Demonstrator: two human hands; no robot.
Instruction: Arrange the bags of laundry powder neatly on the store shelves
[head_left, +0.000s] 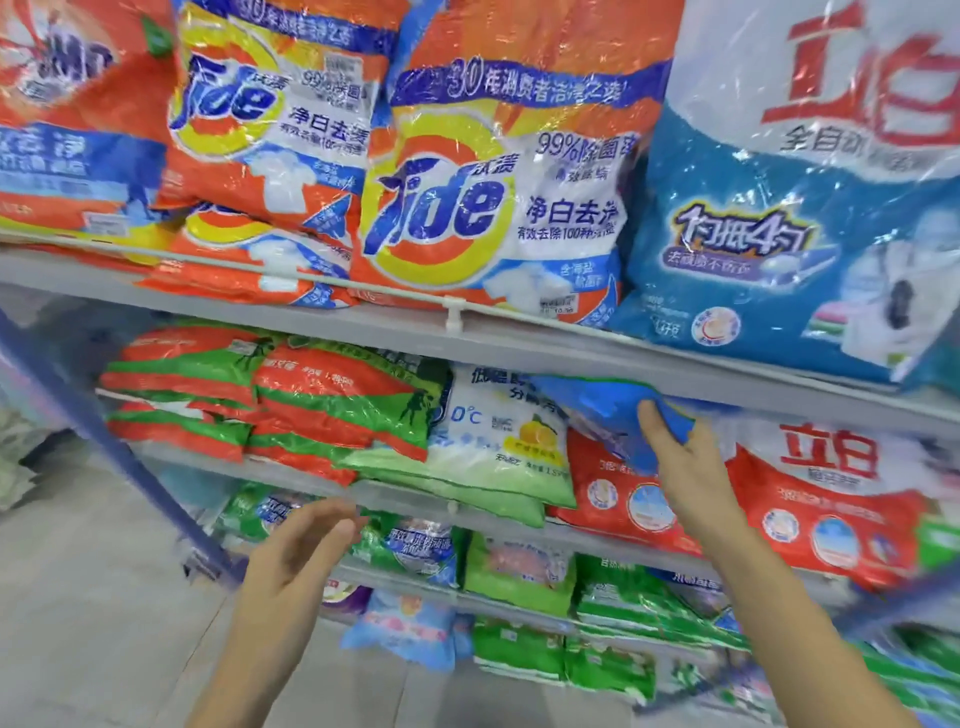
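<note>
Store aisle: the left hand (306, 540) hovers open and empty, while the right hand (675, 457) pinches the limp edge of a blue bag (597, 405) at the middle shelf (291, 475), above red-and-white bags (810, 514). The glossy film looks slippery and the loose powder should sag and weigh, so a grip under the belly seems safer. Blur hides whether the bag rests on that stack. Beyond, crinkled orange Tide bags (467, 208) slump upright.

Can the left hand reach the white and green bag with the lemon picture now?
Probably yes. The left hand is open and empty, just below and left of the white and green bag at the front edge of the shelf. Nothing stands between them; the right hand grips the blue bag further right.
</note>
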